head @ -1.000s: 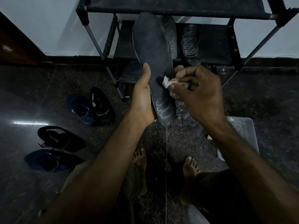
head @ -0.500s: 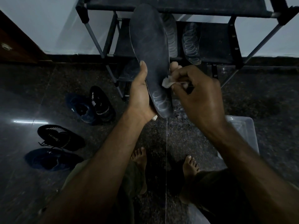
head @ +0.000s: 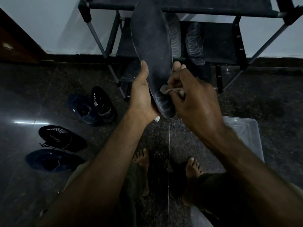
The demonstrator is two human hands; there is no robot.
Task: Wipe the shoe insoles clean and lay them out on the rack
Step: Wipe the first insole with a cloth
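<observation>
Dark insole [head: 151, 51] held upright in front of the rack [head: 229, 12], heel end down. Left hand [head: 142, 95] grips its left edge near the heel, thumb along the face. Right hand [head: 195, 97] pinches a small wipe [head: 164, 89] against the heel area. Two more insoles [head: 195, 43] lie on the rack's lower shelf beyond.
</observation>
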